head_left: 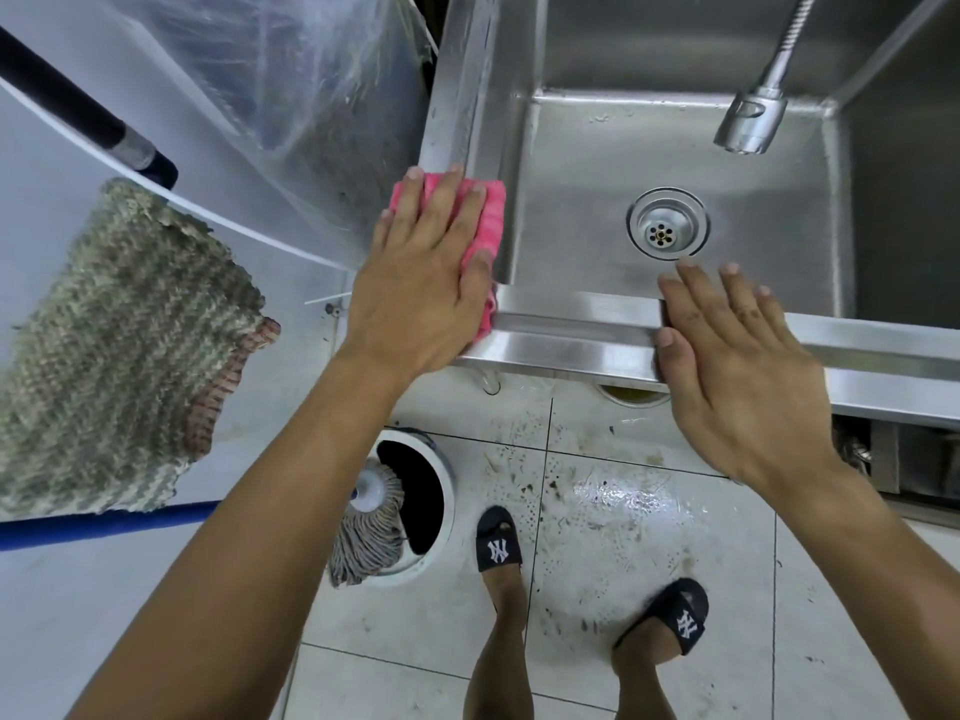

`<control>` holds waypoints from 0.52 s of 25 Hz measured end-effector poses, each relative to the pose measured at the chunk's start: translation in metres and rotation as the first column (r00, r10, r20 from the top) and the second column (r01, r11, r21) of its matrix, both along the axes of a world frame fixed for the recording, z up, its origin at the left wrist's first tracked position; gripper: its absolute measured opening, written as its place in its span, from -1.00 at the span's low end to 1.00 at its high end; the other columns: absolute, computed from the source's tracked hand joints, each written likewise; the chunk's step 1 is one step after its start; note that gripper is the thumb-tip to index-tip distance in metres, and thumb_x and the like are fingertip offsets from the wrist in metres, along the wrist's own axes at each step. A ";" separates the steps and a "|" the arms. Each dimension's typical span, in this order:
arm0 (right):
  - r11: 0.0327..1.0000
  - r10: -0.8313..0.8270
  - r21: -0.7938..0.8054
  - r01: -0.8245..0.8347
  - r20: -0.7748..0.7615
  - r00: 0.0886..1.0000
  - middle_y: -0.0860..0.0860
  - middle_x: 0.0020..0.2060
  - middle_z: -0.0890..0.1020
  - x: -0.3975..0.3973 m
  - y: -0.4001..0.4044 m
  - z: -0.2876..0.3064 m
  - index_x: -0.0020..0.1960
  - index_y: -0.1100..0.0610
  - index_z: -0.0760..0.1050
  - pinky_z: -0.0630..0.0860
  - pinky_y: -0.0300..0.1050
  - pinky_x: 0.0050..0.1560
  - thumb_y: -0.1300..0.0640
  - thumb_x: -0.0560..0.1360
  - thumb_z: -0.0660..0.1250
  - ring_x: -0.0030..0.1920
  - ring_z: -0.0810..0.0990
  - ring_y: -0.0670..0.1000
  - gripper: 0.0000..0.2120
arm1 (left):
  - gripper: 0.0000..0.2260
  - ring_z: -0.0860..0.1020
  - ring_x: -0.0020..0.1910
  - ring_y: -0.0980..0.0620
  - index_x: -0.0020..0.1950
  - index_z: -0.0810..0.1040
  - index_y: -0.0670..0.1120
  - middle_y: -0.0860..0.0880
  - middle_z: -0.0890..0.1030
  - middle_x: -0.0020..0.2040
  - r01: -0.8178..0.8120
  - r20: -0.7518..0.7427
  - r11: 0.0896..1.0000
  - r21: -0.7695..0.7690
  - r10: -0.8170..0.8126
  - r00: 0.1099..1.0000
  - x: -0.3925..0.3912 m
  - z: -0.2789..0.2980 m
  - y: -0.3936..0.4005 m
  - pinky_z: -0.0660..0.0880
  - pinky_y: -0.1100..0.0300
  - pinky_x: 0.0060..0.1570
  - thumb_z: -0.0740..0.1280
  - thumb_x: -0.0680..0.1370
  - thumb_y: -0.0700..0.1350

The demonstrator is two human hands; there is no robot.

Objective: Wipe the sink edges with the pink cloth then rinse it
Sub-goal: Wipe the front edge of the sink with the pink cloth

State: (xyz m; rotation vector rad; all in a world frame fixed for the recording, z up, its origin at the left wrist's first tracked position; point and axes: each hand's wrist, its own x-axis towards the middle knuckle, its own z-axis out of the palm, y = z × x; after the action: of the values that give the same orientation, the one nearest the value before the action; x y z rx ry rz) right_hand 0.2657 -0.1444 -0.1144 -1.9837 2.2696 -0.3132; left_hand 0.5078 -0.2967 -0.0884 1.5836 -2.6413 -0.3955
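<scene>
The steel sink fills the upper right, with a drain in its basin and a flexible faucet hanging above. The pink cloth lies on the sink's front left corner, partly over the left rim. My left hand presses flat on the cloth with fingers spread, covering most of it. My right hand rests flat on the front rim, fingers apart and reaching over the basin edge, holding nothing.
A knitted grey-green cloth hangs at the left beside a black handle. A clear plastic sheet stands left of the sink. Below, a mop sits in a round bucket on a wet, dirty tiled floor.
</scene>
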 end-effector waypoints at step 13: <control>0.982 0.189 0.028 -0.189 -0.026 0.982 0.07 0.64 0.23 0.021 -0.021 -0.001 0.64 0.13 0.23 0.12 0.15 0.65 -0.05 0.75 -0.10 0.66 0.14 0.13 -0.46 | -0.44 -0.05 0.68 -0.16 0.69 0.09 -0.08 -0.08 0.08 0.70 0.076 -0.012 0.995 -0.069 -0.077 0.997 -0.018 -0.010 -0.052 -0.11 -0.12 0.63 -0.05 0.71 0.11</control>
State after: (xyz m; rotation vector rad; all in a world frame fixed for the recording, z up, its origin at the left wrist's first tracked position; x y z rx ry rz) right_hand 0.2868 -0.1657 -0.1153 -2.1825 2.0678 -0.2376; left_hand 0.4901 -0.3484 -0.0988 1.4578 -2.6801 -0.3148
